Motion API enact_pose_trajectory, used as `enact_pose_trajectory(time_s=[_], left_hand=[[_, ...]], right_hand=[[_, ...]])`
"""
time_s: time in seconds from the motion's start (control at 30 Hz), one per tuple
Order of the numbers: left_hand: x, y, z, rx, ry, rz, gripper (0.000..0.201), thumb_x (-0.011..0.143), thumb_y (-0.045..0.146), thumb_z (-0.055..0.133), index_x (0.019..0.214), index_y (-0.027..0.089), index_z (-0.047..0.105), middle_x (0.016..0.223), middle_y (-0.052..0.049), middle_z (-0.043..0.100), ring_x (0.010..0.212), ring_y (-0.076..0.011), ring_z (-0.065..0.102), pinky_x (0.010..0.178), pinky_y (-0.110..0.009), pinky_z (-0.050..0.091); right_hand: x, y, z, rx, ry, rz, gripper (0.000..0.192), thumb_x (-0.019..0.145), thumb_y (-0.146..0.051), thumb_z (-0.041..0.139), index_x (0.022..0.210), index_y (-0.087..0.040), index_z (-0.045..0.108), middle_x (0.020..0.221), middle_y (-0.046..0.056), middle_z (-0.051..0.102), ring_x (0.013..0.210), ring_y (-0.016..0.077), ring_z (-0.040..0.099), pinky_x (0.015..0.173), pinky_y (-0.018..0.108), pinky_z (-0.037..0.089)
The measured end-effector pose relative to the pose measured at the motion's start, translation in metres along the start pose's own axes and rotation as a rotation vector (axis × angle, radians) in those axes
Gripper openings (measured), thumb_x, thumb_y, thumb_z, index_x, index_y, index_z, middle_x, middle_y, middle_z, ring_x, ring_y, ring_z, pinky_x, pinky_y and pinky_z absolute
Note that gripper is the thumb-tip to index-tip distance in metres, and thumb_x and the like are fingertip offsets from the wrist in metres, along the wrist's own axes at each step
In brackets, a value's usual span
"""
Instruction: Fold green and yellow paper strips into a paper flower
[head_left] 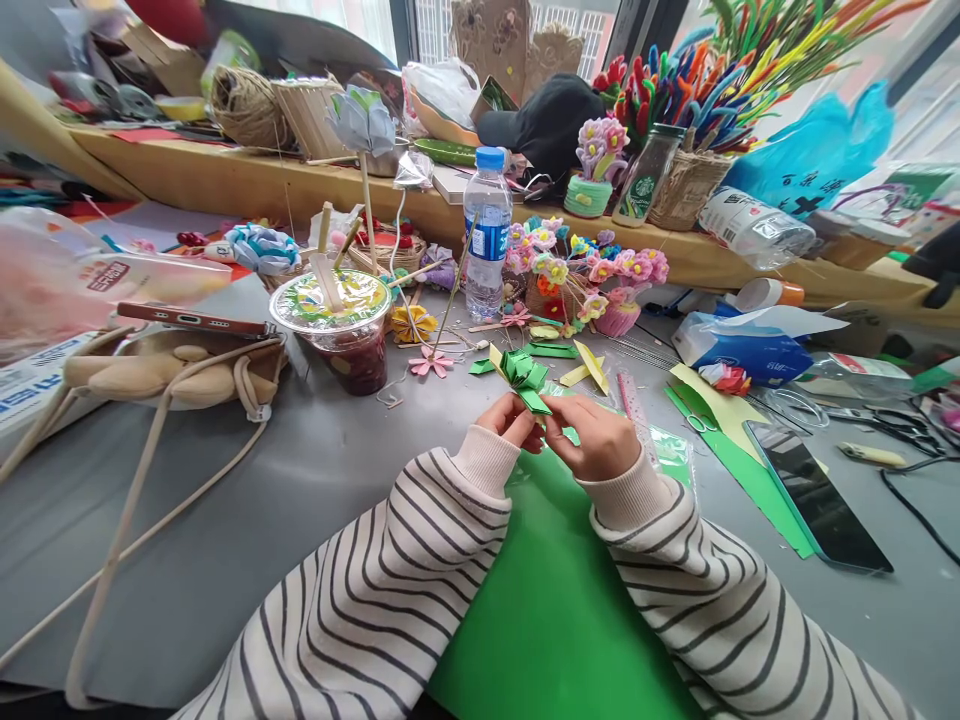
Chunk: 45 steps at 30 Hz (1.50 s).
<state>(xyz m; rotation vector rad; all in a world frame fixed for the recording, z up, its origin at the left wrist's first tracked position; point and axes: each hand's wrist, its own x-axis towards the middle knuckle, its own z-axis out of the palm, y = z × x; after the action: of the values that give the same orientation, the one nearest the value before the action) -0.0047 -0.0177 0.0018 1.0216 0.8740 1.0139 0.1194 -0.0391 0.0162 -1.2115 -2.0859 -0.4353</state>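
Observation:
Between my two hands is a folded green paper piece [523, 372] with several layered flaps. The fingers of my left hand [511, 418] pinch its lower left side. My right hand [596, 438] grips its lower right edge between thumb and fingers. Below my forearms lies a large green paper sheet [559, 590]. Just beyond the hands are yellow folded paper strips [589, 368] and a pink paper flower [431, 362]. To the right of my right hand a pink ruler [634, 405] lies near a clear plastic packet [673, 455]. My fingers partly cover the folded piece's underside.
A lidded cup of dark drink [337, 335] stands left of my hands, beside a beige bag [172, 370] with long straps. A water bottle [487, 235] is behind. Rightward lie a phone [817, 495], scissors [889, 425] and a blue tissue pack [739, 345]. A cluttered shelf [427, 205] runs along the back.

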Motion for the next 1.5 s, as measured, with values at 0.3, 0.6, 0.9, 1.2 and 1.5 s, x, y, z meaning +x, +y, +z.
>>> enact_pose_trajectory(time_s=[0.3,0.6,0.9,1.2,1.5], left_hand=[[0.0,-0.002,-0.001,0.008,-0.03,0.055,0.024,0.062,0.036,0.055,0.065,0.015,0.044,0.048,0.005,0.05,0.04,-0.007,0.049,0.043,-0.02,0.041],[-0.001,-0.004,-0.002,0.03,-0.055,0.118,0.029,0.062,0.041,0.055,0.066,0.015,0.044,0.049,0.005,0.049,0.042,-0.0056,0.048,0.044,-0.019,0.04],[-0.003,-0.002,0.0,0.054,-0.043,0.131,0.029,0.063,0.042,0.054,0.064,0.015,0.042,0.047,0.005,0.049,0.04,-0.0053,0.046,0.043,-0.019,0.038],[-0.002,-0.002,-0.001,0.019,-0.104,0.133,0.032,0.06,0.044,0.056,0.063,0.015,0.043,0.046,0.005,0.048,0.04,-0.0055,0.046,0.042,-0.02,0.04],[0.003,-0.002,-0.005,-0.174,-0.278,0.001,0.03,0.058,0.039,0.059,0.066,0.013,0.047,0.044,0.004,0.051,0.037,-0.0068,0.047,0.041,-0.021,0.038]], right_hand=[[0.0,-0.006,-0.001,-0.034,-0.006,-0.07,0.02,0.076,-0.015,0.045,0.088,-0.008,0.059,0.071,0.006,0.064,0.064,0.0116,0.059,0.06,0.02,0.046],[0.001,-0.008,-0.005,-0.055,-0.005,-0.069,0.021,0.076,-0.018,0.046,0.091,-0.01,0.058,0.072,0.003,0.064,0.063,0.0093,0.057,0.059,0.018,0.043],[0.005,-0.015,-0.011,-0.264,-0.006,-0.126,0.016,0.077,-0.017,0.044,0.079,-0.011,0.059,0.062,0.003,0.06,0.053,0.0097,0.052,0.05,0.02,0.036],[0.01,-0.003,-0.018,-0.112,-0.083,-0.197,0.02,0.078,-0.013,0.038,0.077,-0.011,0.058,0.058,0.004,0.056,0.053,0.0108,0.05,0.05,0.02,0.038],[0.015,0.001,-0.029,0.026,-0.116,-0.11,0.017,0.075,-0.018,0.043,0.071,-0.013,0.059,0.061,0.004,0.059,0.054,0.0113,0.053,0.052,0.022,0.042]])
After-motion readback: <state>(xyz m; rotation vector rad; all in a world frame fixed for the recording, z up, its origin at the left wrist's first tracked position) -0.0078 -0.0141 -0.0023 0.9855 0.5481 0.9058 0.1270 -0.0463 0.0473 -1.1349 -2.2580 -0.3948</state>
